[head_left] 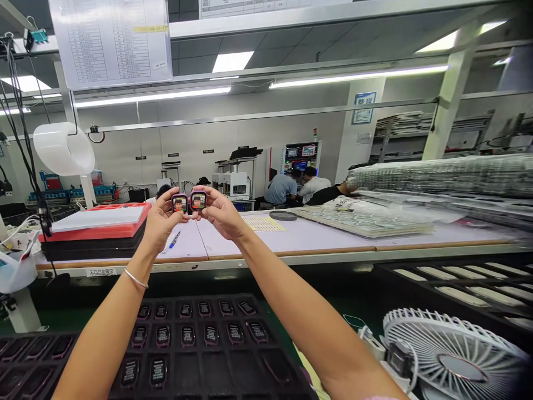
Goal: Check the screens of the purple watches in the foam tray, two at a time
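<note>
The white workbench [291,239] stretches from nine o'clock to three; the black slotted tray [192,369] lies at seven, the white fan [453,361] at four. Around nine, the left hand [161,221] and right hand [225,214], thumbs closed against fingers, pinch the left watch [180,204] and right watch [199,202], screens lit.

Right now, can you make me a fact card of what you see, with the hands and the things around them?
Left hand: holds the left smartwatch
Right hand: holds the right smartwatch
Watches: side by side, screens lit; can't tell if they touch
Left wrist: silver bangle
Below: black tray with rows of more watches
Table: blue pen; red tray at the left, with a white sheet on top
Lower right: white fan
</note>
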`<action>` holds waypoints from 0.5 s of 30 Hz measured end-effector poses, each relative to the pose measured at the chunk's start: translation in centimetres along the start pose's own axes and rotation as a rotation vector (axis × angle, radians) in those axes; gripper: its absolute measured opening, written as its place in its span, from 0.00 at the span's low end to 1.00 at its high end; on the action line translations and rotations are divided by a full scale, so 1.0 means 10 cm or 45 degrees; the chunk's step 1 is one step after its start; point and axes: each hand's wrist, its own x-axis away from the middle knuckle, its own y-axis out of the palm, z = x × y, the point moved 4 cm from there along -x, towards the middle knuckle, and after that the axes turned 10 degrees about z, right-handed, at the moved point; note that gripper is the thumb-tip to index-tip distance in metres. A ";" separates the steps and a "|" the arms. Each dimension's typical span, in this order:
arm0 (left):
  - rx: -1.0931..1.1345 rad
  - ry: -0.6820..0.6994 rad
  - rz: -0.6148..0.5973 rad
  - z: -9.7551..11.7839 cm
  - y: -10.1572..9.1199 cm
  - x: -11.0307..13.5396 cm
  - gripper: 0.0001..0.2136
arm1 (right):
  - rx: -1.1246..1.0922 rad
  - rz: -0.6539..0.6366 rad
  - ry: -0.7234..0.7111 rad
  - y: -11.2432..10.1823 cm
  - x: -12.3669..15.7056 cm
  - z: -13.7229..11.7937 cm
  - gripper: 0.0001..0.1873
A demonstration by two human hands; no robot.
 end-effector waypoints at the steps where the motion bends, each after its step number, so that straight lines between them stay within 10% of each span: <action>1: 0.006 0.000 -0.007 0.01 0.00 0.00 0.32 | 0.001 -0.008 -0.005 0.01 0.00 -0.01 0.29; 15: -0.037 0.021 -0.030 0.08 -0.06 0.13 0.32 | 0.028 -0.078 -0.010 0.07 0.15 -0.05 0.26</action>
